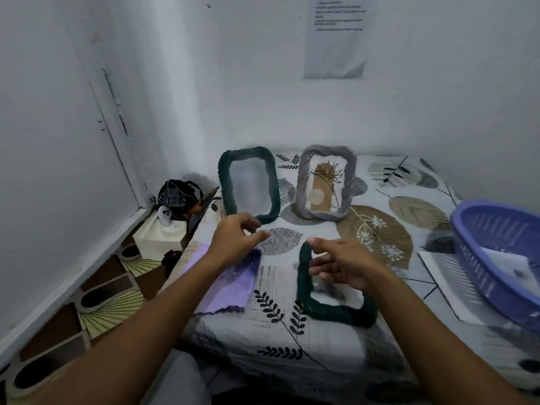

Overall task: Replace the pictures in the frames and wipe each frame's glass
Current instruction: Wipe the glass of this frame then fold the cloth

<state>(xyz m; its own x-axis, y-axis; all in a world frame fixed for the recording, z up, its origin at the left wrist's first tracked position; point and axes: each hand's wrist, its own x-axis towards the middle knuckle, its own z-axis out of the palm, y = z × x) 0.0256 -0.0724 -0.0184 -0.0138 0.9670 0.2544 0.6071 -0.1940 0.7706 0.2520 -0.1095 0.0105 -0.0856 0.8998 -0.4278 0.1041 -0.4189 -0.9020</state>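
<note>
- Your left hand hovers, fingers loosely curled and holding nothing, below the standing dark green frame at 11 o'clock.
- Your right hand, fingers relaxed, rests over the flat green frame at centre, apparently steadying it; purple cloth lies at 9 o'clock, handy for wiping.

Surfaces: mostly matt cloth, rope-textured frames, one plastic item.

Leaf-print bedsheet: matt cloth. Standing green frame, grey frame and lying green frame: twisted, rope-like rims, rough, dull. Purple cloth: soft, matt. Basket: perforated plastic, slight sheen. Wall notice: paper.
</note>
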